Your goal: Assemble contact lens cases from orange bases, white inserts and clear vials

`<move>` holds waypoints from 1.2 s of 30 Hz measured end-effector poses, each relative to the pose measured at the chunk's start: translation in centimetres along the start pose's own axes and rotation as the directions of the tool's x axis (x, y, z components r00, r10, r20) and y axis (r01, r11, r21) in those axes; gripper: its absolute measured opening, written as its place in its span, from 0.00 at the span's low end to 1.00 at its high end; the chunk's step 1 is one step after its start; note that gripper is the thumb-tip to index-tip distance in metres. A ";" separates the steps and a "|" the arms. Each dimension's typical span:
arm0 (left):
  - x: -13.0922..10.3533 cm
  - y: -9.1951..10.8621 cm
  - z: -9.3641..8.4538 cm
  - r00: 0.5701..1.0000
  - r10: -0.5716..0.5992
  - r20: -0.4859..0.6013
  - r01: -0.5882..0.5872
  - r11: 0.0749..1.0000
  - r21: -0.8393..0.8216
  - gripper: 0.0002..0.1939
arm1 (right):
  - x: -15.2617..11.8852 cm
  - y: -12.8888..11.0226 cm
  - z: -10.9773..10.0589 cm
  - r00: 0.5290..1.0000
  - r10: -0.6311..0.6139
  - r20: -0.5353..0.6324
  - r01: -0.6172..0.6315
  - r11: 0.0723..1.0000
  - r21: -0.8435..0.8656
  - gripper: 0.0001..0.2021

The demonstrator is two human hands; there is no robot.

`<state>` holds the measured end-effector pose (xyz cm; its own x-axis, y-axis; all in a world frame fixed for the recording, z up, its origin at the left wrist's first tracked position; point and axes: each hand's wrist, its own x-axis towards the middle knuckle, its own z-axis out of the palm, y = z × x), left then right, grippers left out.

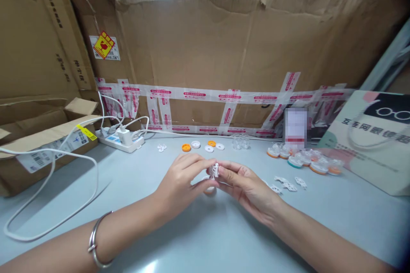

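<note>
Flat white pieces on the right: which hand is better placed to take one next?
Probably the right hand: it is nearer those flat white pieces, while the left hand is farther across. Both hands hold the small white part.

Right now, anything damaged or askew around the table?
The cardboard panel behind the table looks damaged: its top edge is torn and ragged. At left, a white cable sprawls in a loose loop.
</note>
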<state>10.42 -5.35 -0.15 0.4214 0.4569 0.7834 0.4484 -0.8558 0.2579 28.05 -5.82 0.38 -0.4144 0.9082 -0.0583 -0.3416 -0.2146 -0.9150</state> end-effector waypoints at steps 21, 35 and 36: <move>0.0 0.0 0.1 0.999 0.035 0.037 -0.040 0.985 0.165 0.12 | -0.4 0.4 0.6 0.999 0.005 -0.033 -0.006 1.000 -0.016 0.10; -0.2 -0.4 0.5 0.992 -0.086 0.088 0.079 0.994 0.082 0.18 | 0.3 1.0 0.1 0.976 -0.169 -0.140 0.129 0.958 -0.257 0.13; 0.0 -0.7 0.2 0.984 -0.137 0.117 0.132 0.990 0.051 0.22 | 0.5 0.9 -0.3 0.969 -0.191 -0.157 0.143 0.950 -0.276 0.12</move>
<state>10.30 -4.73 -0.44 0.4452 0.5949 0.6693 0.5394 -0.7747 0.3298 27.77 -5.44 -0.58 -0.2041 0.9774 0.0558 -0.1509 0.0249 -0.9882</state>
